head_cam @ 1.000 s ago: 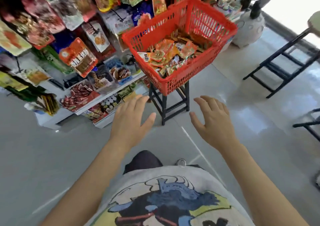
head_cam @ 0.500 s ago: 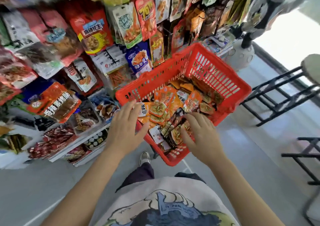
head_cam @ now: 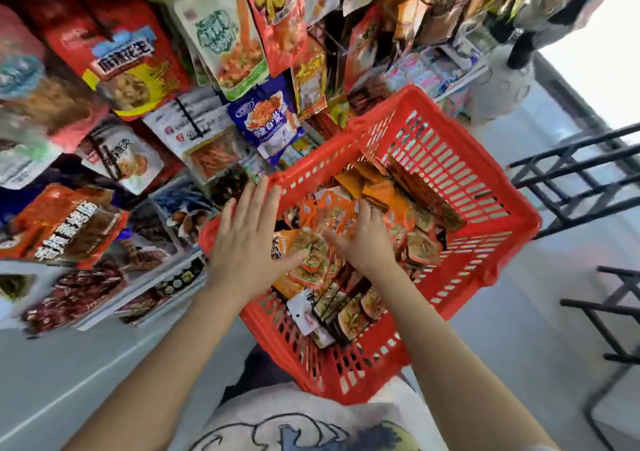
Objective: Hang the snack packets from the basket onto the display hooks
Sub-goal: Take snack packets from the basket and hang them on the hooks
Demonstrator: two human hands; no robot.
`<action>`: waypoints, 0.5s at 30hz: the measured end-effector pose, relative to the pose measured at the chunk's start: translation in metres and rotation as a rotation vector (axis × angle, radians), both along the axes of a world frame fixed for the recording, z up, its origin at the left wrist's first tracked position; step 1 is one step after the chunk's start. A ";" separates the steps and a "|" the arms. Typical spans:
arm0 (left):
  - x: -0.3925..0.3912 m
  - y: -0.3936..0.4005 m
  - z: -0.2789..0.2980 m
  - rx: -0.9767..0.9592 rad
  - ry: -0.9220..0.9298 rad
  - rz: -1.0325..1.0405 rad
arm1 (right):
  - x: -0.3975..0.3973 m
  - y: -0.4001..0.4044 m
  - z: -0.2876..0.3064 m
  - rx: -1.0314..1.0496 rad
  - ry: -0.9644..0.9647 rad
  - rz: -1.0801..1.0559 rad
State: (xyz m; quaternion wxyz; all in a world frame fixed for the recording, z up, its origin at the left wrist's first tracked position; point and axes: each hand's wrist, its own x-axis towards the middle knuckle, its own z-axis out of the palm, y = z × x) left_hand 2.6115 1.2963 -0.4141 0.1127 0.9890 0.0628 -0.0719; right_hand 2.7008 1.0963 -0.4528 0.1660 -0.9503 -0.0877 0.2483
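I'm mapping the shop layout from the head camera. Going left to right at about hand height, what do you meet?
Orange snack bag on the display → left hand over the basket's left rim → right hand on the packets → red basket's right wall → black metal frame.

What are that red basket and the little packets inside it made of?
The basket looks like moulded plastic: uniform red, with slotted walls. The packets seem to be thin printed foil or plastic film, judging by their crinkled, slightly shiny faces; the blur leaves that open.
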 end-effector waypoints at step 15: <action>-0.007 0.011 0.009 0.094 0.048 -0.046 | 0.006 0.024 -0.015 0.340 0.538 -0.210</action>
